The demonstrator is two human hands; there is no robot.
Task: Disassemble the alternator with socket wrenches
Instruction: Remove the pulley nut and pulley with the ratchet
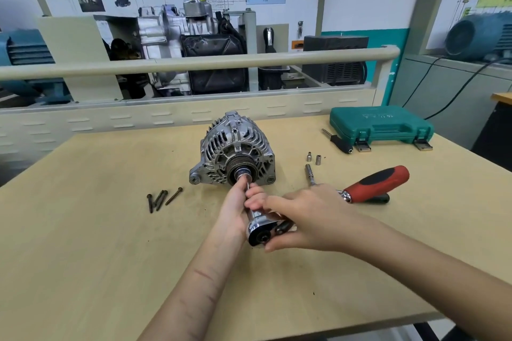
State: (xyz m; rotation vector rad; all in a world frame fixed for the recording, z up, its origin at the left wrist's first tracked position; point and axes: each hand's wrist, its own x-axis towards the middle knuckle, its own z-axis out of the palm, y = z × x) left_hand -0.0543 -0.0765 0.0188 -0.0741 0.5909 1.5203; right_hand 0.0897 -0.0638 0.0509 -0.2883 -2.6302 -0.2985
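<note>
A grey alternator [235, 144] lies on the wooden table [110, 230], its black pulley [243, 167] facing me. A chrome socket wrench [260, 225] points into the pulley's centre, its socket [242, 173] on the pulley nut. My left hand [235, 207] grips the wrench's extension just behind the socket. My right hand [302, 216] holds the ratchet head from the right, thumb under it. A red-and-black ratchet handle [379, 183] sticks out to the right behind my right hand.
Several long dark bolts [162, 198] lie left of the alternator. Two small sockets [313, 158], an extension bar [309, 173] and a black adapter [339, 142] lie to the right. A shut green tool case [381, 124] stands at the back right. A rail borders the table's far edge.
</note>
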